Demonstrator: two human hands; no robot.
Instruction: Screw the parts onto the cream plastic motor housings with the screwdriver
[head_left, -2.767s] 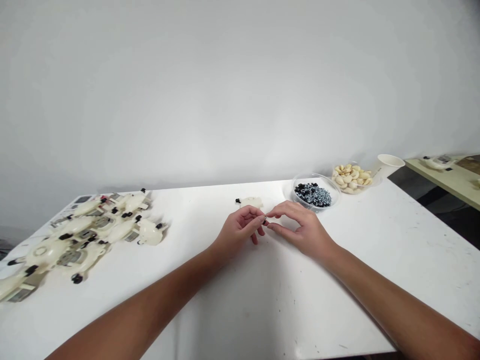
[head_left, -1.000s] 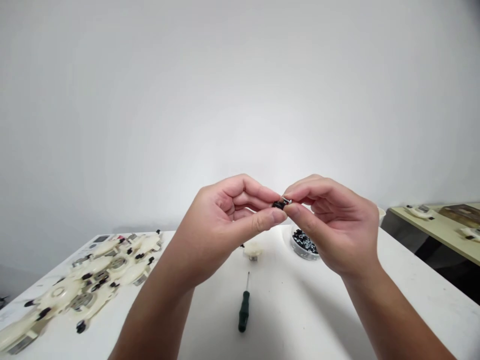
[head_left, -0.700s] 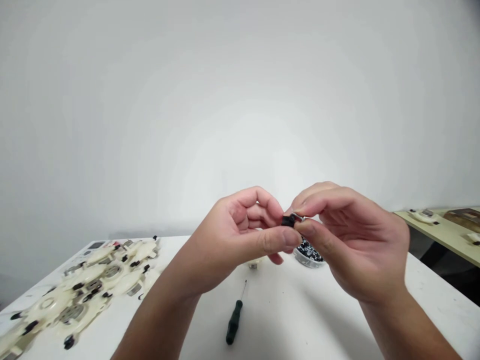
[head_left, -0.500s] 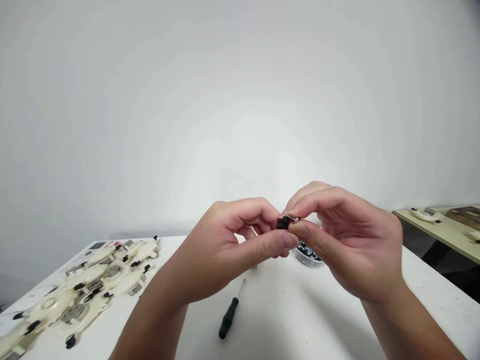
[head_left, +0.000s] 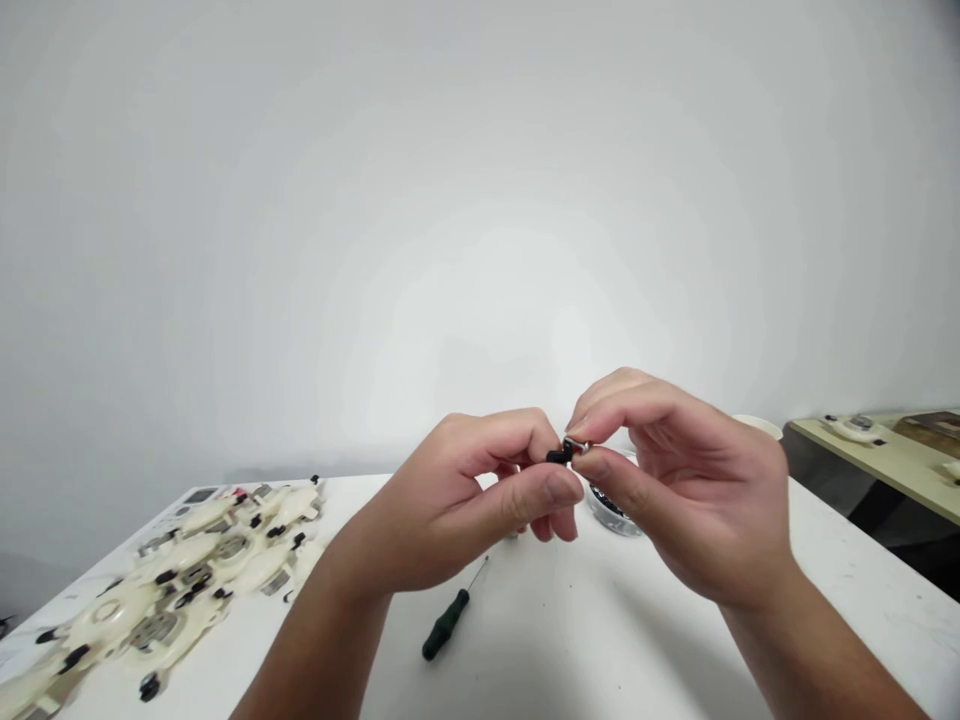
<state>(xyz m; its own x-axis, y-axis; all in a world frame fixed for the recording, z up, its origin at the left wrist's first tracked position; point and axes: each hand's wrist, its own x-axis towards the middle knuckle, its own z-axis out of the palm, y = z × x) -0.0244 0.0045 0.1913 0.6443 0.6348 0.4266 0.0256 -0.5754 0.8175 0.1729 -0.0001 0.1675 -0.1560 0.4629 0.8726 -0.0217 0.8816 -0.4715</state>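
My left hand (head_left: 480, 500) pinches a small black plastic part (head_left: 559, 456) between thumb and forefinger. Opposite it, the thumb and forefinger of my right hand (head_left: 675, 480) close on a small shiny metal piece (head_left: 580, 445), which meets the right end of the black part. Both hands are raised above the white table, their fingertips almost touching. Below them on the tabletop lies a screwdriver (head_left: 447, 625) with a dark green handle, its thin shaft pointing away. A round clear container (head_left: 616, 520) holding small dark pieces is partly hidden behind my right hand.
Several cream plastic housings (head_left: 109, 618) with black fittings are spread over the left side of the white table (head_left: 540, 660). To the right stands a lower-lying yellowish shelf (head_left: 892, 465) carrying another cream housing (head_left: 855, 428). A pale wall rises behind.
The black part has turned between my fingertips, so that a stepped shape and more of the metal piece show. Both hands have shifted slightly, and the whole view has moved a little.
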